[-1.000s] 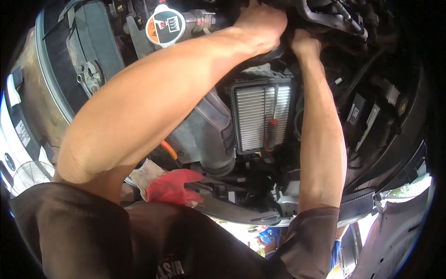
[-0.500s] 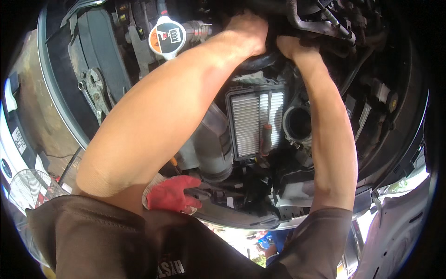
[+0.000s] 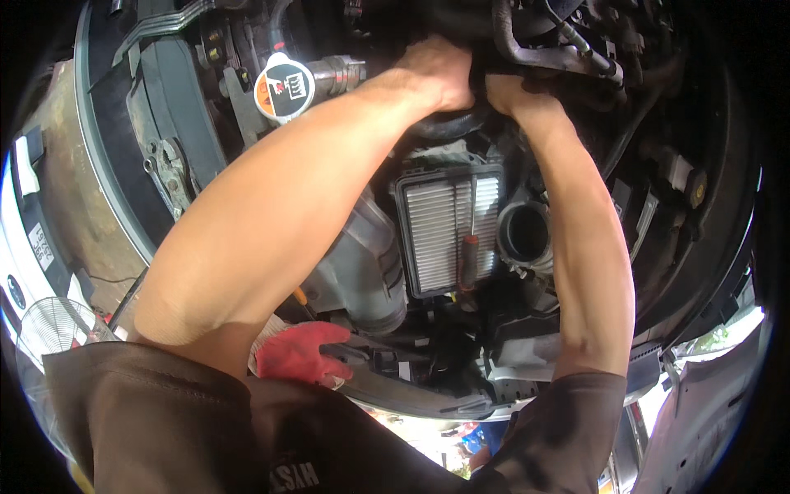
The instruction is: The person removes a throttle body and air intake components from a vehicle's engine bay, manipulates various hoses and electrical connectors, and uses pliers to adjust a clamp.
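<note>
Both my arms reach deep into an engine bay. My left hand [image 3: 440, 72] is bent over at the far middle, its fingers hidden in the dark gap. Just right of it, my right hand [image 3: 512, 95] dips into the same gap, fingers out of sight too. Whatever they touch there is hidden. A black hose [image 3: 451, 126] curves below my left hand. Nearer me lies a pleated white air filter [image 3: 432, 230] in a black frame. On it rests a screwdriver [image 3: 469, 259] with a red and dark handle. A round open duct [image 3: 525, 233] sits beside my right forearm.
A white-rimmed cap [image 3: 284, 89] stands beyond my left forearm. Pliers [image 3: 171, 169] and a wrench [image 3: 156, 183] lie at the left. A red work glove [image 3: 300, 352] lies near the front edge, by a grey plastic duct [image 3: 370, 284]. Metal pipes [image 3: 559, 59] cross at the far right.
The view has shifted slightly, so the engine parts sit a little lower and to the left. Both hands stay in the same gap, with little visible movement.
</note>
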`<state>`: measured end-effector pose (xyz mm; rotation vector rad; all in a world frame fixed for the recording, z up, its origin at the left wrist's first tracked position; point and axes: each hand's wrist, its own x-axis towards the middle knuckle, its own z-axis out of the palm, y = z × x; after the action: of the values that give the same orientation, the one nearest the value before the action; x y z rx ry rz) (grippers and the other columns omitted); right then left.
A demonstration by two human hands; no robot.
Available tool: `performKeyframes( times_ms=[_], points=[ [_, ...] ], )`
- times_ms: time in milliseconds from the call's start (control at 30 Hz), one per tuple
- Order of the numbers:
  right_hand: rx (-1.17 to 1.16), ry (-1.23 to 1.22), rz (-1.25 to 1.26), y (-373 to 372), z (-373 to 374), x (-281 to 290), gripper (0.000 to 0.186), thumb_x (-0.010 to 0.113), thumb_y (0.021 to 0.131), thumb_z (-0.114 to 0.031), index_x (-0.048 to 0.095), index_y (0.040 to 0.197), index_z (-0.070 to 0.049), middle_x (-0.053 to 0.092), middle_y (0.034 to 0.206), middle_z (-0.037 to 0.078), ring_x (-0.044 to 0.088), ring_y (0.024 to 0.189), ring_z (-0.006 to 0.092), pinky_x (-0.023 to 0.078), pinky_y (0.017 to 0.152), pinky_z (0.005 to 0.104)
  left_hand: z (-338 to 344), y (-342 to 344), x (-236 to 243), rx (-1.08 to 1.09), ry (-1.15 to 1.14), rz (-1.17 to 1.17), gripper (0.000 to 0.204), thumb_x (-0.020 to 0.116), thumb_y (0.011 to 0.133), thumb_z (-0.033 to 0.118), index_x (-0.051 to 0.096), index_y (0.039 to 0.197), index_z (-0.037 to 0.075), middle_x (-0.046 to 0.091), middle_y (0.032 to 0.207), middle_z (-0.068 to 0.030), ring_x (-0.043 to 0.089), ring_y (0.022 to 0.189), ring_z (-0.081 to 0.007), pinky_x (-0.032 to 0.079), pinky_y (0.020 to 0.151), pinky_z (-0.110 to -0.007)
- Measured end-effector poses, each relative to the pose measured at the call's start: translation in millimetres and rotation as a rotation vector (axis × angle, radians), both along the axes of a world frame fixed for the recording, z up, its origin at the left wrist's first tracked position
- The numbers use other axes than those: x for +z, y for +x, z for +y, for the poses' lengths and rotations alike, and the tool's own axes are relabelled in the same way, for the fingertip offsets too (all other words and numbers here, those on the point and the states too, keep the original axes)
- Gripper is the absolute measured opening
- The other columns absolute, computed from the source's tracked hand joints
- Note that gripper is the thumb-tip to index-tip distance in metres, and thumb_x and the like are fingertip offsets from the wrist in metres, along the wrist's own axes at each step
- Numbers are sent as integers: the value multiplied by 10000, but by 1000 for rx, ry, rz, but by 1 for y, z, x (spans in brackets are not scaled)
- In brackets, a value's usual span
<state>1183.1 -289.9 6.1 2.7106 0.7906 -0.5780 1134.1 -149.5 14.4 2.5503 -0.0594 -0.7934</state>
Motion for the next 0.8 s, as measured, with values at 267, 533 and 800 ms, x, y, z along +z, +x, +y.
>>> performKeyframes(
  times_ms=[267,533,800],
  points=[
    [-35,159,-58,1,-20,-22,369,529,924,-156,679,1241,-44,676,1279,260,639,1183,435,495,1016,531,-10,-3,0,65,-30,3,375,733,757,202,766,1054,-25,740,1078,-271,731,1058,-386,601,958,-446],
    [105,283,-51,10,-39,-27,288,546,909,-125,683,1149,-43,686,1196,262,666,1088,421,528,953,513,-9,-6,-3,75,-77,-127,341,661,737,108,758,1026,-46,727,1022,-312,723,1035,-431,609,924,-460],
    [106,100,13,16,-61,-71,462,629,912,-310,639,1331,-116,640,1366,210,616,1228,435,509,1014,516,-7,-9,1,-7,-115,-84,313,659,721,55,742,988,-84,729,1004,-313,726,1022,-437,610,893,-484]
  ],
)
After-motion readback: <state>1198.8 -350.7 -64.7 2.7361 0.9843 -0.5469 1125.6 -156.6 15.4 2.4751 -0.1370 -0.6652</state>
